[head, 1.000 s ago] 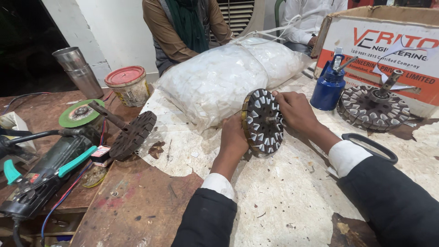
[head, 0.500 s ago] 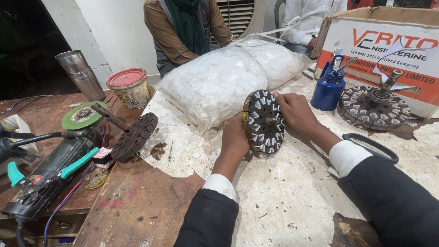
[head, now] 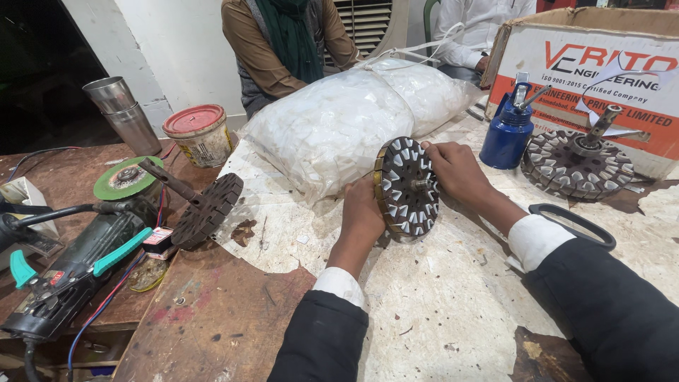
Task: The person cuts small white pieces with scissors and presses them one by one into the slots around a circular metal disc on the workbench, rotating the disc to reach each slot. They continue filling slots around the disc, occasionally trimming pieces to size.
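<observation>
A round slotted metal core (head: 408, 187) with white strips in its slots stands on edge on the paper-covered table (head: 453, 311). My left hand (head: 362, 212) grips its left rim from behind. My right hand (head: 456, 170) holds its right side, fingers at the upper rim and near the short centre shaft. Both arms wear dark sleeves with white cuffs.
A big clear bag of white scraps (head: 339, 124) lies behind the core. A blue oil can (head: 509, 131), a second core with a shaft (head: 576, 163) and a cardboard box (head: 601, 71) stand right. A dark core (head: 205, 209), angle grinder (head: 78, 262), red-lidded tin (head: 199, 134) and steel cups (head: 127, 117) sit left. Two people sit across the table.
My hands and the core stay almost as they were; the view has shifted slightly to the left.
</observation>
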A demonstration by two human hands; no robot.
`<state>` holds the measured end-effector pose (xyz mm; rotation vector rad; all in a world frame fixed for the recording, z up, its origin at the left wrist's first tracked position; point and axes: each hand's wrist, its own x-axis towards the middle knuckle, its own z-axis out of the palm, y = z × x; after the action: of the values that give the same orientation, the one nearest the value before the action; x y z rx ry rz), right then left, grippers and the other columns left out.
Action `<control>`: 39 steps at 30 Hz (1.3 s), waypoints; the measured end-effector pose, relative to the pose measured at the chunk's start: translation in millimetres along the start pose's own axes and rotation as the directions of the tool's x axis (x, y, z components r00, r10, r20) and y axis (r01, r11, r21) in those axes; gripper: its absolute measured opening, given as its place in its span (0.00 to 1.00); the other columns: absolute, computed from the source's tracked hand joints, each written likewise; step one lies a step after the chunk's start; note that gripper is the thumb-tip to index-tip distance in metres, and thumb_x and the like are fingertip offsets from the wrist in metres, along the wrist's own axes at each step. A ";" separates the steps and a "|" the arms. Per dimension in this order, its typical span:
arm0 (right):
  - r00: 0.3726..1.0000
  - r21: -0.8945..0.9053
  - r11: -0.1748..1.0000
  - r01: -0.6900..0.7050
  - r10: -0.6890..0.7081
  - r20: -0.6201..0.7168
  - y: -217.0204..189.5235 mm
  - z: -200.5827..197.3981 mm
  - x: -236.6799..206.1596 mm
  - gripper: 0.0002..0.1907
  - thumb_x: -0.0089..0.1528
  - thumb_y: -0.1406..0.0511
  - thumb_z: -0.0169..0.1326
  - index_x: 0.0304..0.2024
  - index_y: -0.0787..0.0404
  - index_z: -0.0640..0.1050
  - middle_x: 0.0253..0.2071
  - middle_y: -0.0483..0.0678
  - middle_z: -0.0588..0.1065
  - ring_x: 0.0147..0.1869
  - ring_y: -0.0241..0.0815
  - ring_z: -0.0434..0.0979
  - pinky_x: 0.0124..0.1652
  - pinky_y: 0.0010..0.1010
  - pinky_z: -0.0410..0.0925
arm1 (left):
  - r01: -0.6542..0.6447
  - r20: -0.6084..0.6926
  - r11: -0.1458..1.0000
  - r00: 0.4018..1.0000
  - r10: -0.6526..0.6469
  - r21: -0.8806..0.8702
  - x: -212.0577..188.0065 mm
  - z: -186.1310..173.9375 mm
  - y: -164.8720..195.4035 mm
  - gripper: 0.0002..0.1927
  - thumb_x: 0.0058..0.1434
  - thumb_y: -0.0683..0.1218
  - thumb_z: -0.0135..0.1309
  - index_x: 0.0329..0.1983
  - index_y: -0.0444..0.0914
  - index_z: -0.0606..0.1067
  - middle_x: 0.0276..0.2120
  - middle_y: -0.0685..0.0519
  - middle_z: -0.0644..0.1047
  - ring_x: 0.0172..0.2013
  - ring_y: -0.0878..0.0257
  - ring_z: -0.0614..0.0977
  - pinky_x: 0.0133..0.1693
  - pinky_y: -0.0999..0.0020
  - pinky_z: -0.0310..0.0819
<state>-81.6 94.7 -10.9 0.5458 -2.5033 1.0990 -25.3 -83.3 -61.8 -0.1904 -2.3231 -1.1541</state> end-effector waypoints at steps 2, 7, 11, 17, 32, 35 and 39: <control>0.994 -0.043 0.997 0.069 -0.073 -0.084 1.2 -0.8 0.0 0.23 0.70 0.55 0.47 0.39 0.70 0.80 0.25 0.57 0.76 0.27 0.46 0.73 0.36 0.42 0.67 | 0.006 0.016 1.000 1.000 -0.006 0.009 0.2 -1.0 1.4 0.10 0.52 0.40 0.59 0.39 0.38 0.80 0.41 0.44 0.82 0.47 0.39 0.74 0.53 0.53 0.67; 0.939 0.009 0.971 0.240 -0.229 -0.257 -12.5 -15.9 7.9 0.14 0.67 0.62 0.54 0.36 0.67 0.83 0.24 0.51 0.76 0.28 0.38 0.71 0.31 0.33 0.65 | -0.027 0.017 0.999 0.999 0.028 -0.016 0.9 -3.4 -0.5 0.08 0.54 0.40 0.58 0.37 0.38 0.81 0.38 0.45 0.82 0.45 0.40 0.76 0.54 0.55 0.66; 0.850 0.193 0.981 0.003 -0.104 0.516 -59.6 -41.8 8.4 0.14 0.62 0.61 0.56 0.30 0.64 0.85 0.21 0.46 0.77 0.21 0.32 0.71 0.23 0.26 0.61 | -0.039 -0.004 0.999 0.999 0.039 -0.009 -0.5 -3.1 -5.0 0.07 0.58 0.40 0.55 0.39 0.37 0.80 0.39 0.44 0.82 0.47 0.40 0.77 0.56 0.54 0.66; 0.558 -0.307 0.946 0.106 0.199 0.805 -133.2 -53.7 -23.5 0.16 0.59 0.57 0.61 0.25 0.62 0.84 0.19 0.45 0.80 0.23 0.35 0.80 0.24 0.28 0.70 | 0.106 0.002 0.992 0.994 -0.106 0.076 -0.1 -6.8 1.1 0.10 0.59 0.41 0.55 0.43 0.36 0.79 0.46 0.43 0.80 0.55 0.41 0.73 0.56 0.51 0.68; 0.341 0.339 0.935 -0.104 -0.286 0.895 -123.3 -56.9 -28.2 0.10 0.60 0.67 0.56 0.33 0.68 0.85 0.23 0.48 0.80 0.25 0.35 0.78 0.26 0.27 0.72 | 0.020 -0.024 0.993 1.000 -0.017 0.120 0.1 -7.4 -1.6 0.09 0.62 0.38 0.50 0.44 0.36 0.77 0.45 0.42 0.80 0.52 0.40 0.75 0.53 0.49 0.70; 0.577 0.484 0.869 -0.109 -0.341 0.742 -115.5 -70.1 -16.4 0.12 0.63 0.65 0.55 0.37 0.69 0.84 0.25 0.48 0.80 0.26 0.35 0.78 0.28 0.28 0.72 | -0.034 -0.051 0.993 0.998 0.040 0.111 -1.6 -6.3 -1.4 0.11 0.60 0.37 0.50 0.45 0.36 0.78 0.44 0.41 0.80 0.51 0.38 0.74 0.53 0.48 0.69; 0.967 0.278 0.960 0.024 -0.093 0.235 -107.9 -84.5 -2.7 0.15 0.68 0.60 0.50 0.44 0.64 0.81 0.29 0.46 0.79 0.29 0.34 0.76 0.30 0.28 0.70 | -0.073 -0.108 0.997 0.991 0.077 0.037 -4.4 -8.5 0.9 0.10 0.60 0.38 0.50 0.43 0.35 0.78 0.42 0.40 0.80 0.47 0.36 0.75 0.49 0.47 0.69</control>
<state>-14.1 91.6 108.4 0.8782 -2.5325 1.4448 -17.8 -88.9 -59.3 -0.1961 -2.2181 -1.0627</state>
